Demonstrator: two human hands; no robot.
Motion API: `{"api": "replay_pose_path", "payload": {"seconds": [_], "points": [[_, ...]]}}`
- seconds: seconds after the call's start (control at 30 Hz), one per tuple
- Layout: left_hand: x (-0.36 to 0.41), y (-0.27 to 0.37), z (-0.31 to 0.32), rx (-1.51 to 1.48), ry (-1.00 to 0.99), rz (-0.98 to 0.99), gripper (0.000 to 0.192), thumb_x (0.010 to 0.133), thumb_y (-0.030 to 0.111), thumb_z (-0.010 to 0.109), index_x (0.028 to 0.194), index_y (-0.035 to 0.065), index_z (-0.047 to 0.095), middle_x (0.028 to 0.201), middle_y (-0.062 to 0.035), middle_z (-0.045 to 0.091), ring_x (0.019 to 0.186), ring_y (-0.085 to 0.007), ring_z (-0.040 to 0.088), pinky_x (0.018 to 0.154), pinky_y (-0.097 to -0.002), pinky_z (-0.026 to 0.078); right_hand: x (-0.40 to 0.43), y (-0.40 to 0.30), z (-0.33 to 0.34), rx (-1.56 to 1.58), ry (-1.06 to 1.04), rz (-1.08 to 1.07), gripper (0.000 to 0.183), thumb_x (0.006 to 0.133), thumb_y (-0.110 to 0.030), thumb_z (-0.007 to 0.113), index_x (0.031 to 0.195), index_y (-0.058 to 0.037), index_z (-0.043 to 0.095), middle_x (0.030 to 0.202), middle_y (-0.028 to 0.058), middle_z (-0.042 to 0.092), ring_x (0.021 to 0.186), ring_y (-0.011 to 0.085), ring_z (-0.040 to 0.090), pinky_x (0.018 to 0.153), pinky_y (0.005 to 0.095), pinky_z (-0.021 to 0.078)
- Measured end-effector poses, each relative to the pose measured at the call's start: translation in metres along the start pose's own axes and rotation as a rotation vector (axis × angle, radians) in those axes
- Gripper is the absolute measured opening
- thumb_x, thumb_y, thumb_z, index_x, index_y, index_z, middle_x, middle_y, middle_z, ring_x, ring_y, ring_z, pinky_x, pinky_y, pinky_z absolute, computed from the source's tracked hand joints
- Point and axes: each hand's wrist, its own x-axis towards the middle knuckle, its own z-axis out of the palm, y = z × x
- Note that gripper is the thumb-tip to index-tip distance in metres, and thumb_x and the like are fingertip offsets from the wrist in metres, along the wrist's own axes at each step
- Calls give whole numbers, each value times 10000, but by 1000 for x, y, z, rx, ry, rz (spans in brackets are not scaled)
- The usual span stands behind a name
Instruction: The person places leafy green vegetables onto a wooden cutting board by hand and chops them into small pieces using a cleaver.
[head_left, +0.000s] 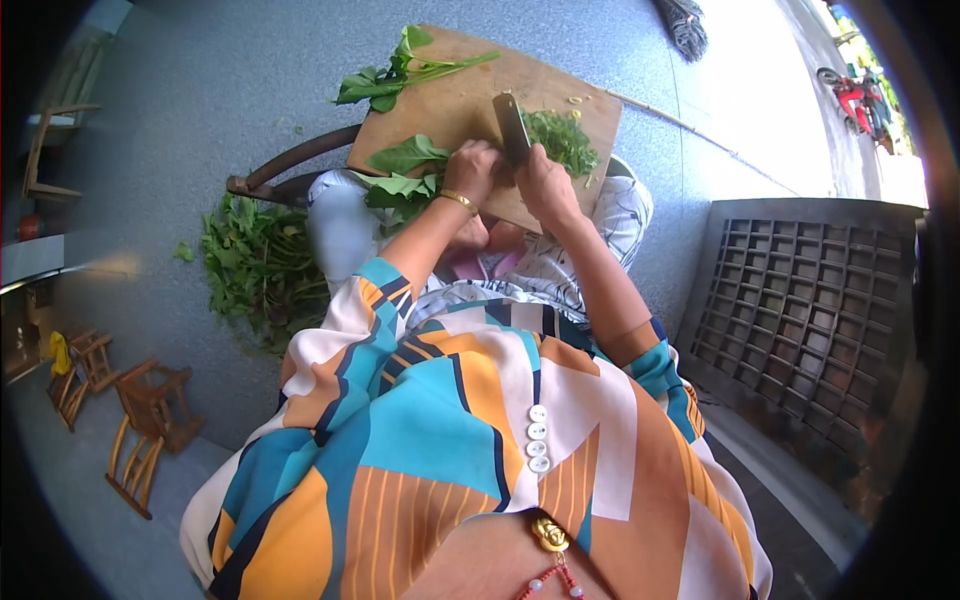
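A wooden cutting board (450, 120) lies in front of me above my knees. My right hand (547, 184) is closed on the handle of a cleaver (511, 126), whose blade stands on edge over the board. Just left of the blade, my left hand (472, 176) presses down on a bunch of leafy greens (409, 155), its leaves trailing left over the board's near edge. The cut end under my fingers is hidden. Chopped greens (561, 142) are heaped right of the cleaver. More uncut stalks with leaves (382, 84) rest across the board's far left corner.
A large pile of leafy greens (259, 262) lies on the floor beside my left knee. A curved wooden piece (300, 154) juts out left of the board. A thin stick (667, 116) extends to the right. Wooden chairs (154, 405) stand at left, a dark lattice panel (802, 315) at right.
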Motion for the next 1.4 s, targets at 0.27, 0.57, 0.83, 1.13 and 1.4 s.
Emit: {"api": "replay_pose_path", "payload": {"seconds": [0.27, 0.57, 0.83, 1.13, 1.4], "points": [[-4, -7, 4, -77, 47, -44, 119, 660, 78, 657, 777, 78, 638, 757, -83, 611, 763, -288, 596, 673, -387, 491, -21, 1, -1, 7, 58, -98, 192, 830, -153, 482, 909, 8, 411, 723, 302, 579, 694, 473, 576, 629, 545, 456], [4, 16, -44, 192, -186, 103, 186, 656, 141, 680, 837, 100, 661, 905, -88, 603, 891, -273, 569, 813, -381, 448, -14, -12, -7, -70, -52, 3, 186, 828, -150, 459, 912, 12, 426, 762, 302, 597, 746, 466, 595, 671, 535, 469], [-26, -9, -46, 262, -103, 72, 214, 711, 151, 560, 890, 105, 667, 881, -48, 571, 892, -230, 529, 836, -376, 418, -11, -22, -10, -95, -96, 38, 176, 829, -138, 433, 917, 14, 442, 785, 312, 594, 775, 473, 590, 698, 536, 463], [-25, -8, -42, 258, -113, 61, 208, 744, 86, 520, 886, 92, 671, 879, -42, 573, 866, -231, 541, 745, -336, 478, -2, -33, 1, -67, -92, 118, 187, 835, -140, 442, 938, 16, 434, 824, 326, 581, 842, 491, 560, 739, 541, 433], [-24, -7, -38, 274, -113, 31, 176, 743, 81, 524, 843, 89, 669, 850, -52, 560, 850, -236, 539, 726, -340, 482, 6, -10, 5, -90, 17, 5, 180, 831, -141, 432, 911, 20, 435, 769, 299, 593, 761, 474, 584, 691, 530, 464]]}}
